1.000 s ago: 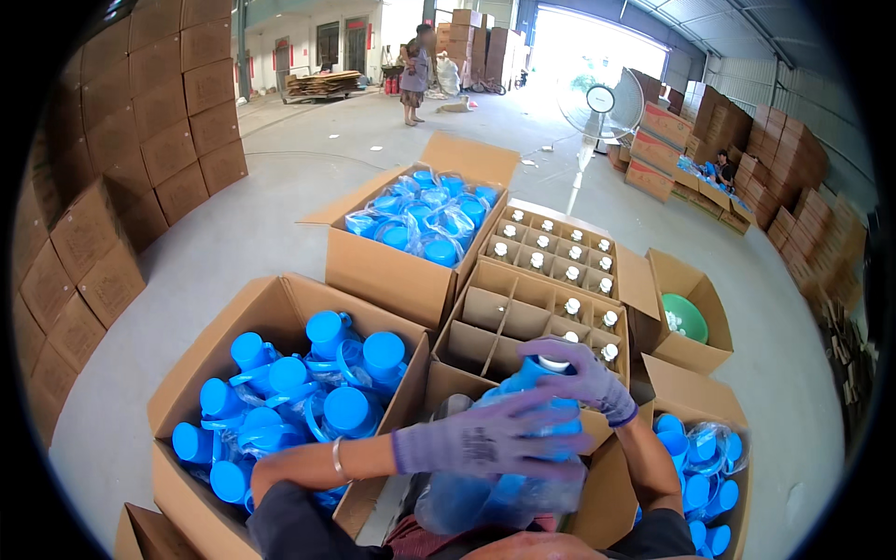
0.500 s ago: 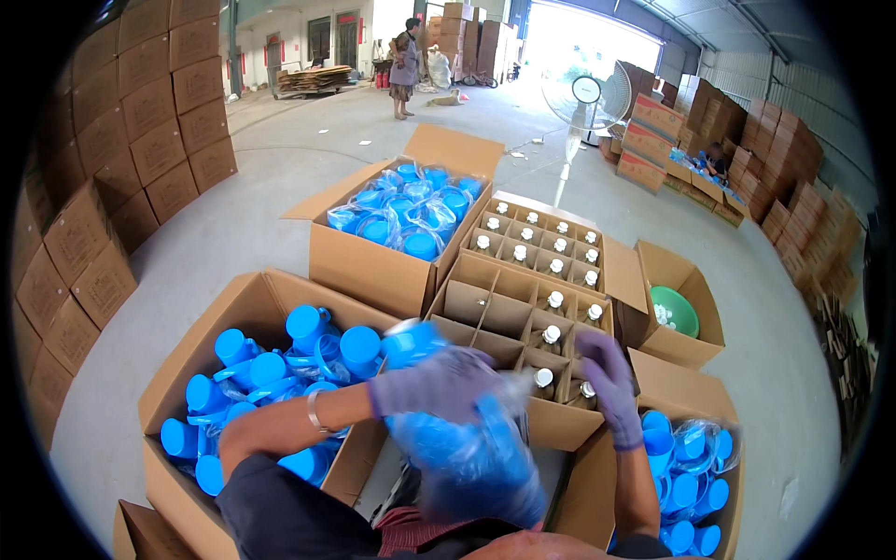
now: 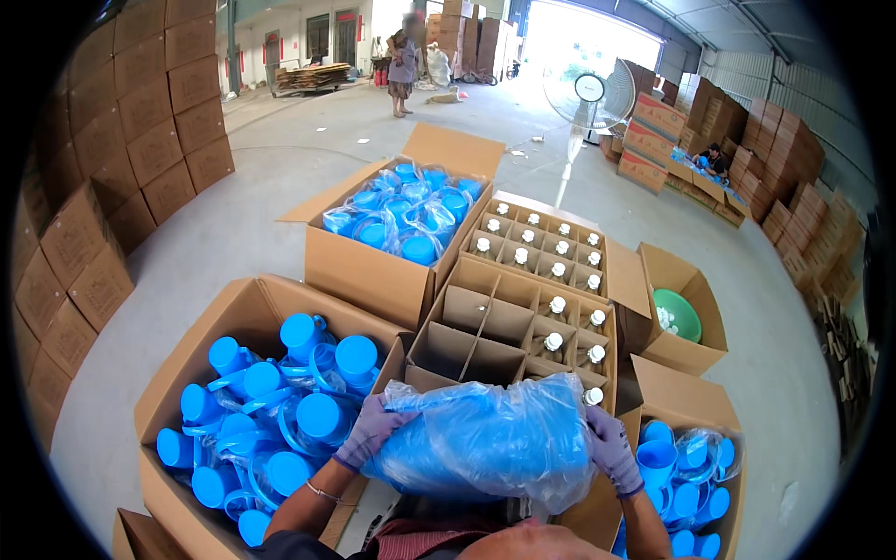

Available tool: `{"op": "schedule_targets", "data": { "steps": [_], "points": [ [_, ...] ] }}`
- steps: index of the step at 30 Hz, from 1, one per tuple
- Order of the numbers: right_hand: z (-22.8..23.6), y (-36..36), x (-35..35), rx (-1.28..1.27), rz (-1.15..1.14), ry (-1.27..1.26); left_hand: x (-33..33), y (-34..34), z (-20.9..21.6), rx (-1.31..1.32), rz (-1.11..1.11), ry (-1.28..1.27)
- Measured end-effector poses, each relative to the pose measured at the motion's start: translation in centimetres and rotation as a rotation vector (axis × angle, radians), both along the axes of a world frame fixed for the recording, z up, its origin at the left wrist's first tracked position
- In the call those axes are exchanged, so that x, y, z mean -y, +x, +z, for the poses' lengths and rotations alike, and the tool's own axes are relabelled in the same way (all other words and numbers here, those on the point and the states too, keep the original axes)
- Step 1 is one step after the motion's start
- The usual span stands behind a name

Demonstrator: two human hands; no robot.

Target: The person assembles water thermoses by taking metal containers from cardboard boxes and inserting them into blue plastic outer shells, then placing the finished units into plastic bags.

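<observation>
We hold a clear plastic bag (image 3: 485, 439) of blue parts with both gloved hands, low centre of view

Our left hand (image 3: 369, 431) grips the bag's 9 o'clock end, fingers curled onto the plastic; our right hand (image 3: 611, 448) clamps the 3 o'clock end, fingers wrapped shut on it. The bag sits between our palms, over the near edge of a divided carton (image 3: 509, 327) holding about seven white-capped bottles. A second divided carton (image 3: 541, 247) at 12 o'clock is full of white caps, count unclear. We see three open cartons of blue caps: at 9 o'clock (image 3: 252, 411), 11 o'clock (image 3: 401, 215), 4 o'clock (image 3: 681, 467). One small carton with a green bowl (image 3: 677, 313) at 2 o'clock. Plain brown stacked cartons (image 3: 121, 187) at 10 o'clock, labels unreadable
</observation>
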State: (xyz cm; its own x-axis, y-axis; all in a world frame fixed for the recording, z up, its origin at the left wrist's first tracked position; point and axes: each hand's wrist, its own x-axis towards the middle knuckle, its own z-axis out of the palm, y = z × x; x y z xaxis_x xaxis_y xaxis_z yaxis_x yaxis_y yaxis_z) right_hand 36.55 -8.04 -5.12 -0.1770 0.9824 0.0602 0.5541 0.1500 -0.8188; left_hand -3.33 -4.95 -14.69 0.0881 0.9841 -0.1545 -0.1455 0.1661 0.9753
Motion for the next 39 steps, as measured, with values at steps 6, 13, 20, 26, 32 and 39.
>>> {"op": "schedule_targets", "data": {
  "steps": [6,13,20,26,32,39],
  "points": [
    [-0.2,0.3,-2.3,0.13,0.262,0.231,0.5,-1.1,-1.2,0.09,0.033,-0.013],
    [-0.5,0.3,-2.2,-0.08,-0.067,-0.348,1.7,0.4,-0.2,-0.198,0.055,0.117],
    [4.4,-1.8,-3.4,0.582,0.79,0.884,-3.6,-2.8,-2.9,0.251,-0.176,-0.108],
    [3.7,-2.8,-3.8,0.573,0.583,0.487,-2.8,-2.9,-5.4,0.182,-0.073,-0.073],
    [-7.6,5.6,-1.7,-0.302,0.072,-0.496,2.2,2.9,3.8,-0.599,-0.015,0.482],
    [-12.9,2.6,1.6,-0.637,-0.067,-0.69,3.8,3.5,5.7,-0.79,-0.174,0.983]
  ]
}}
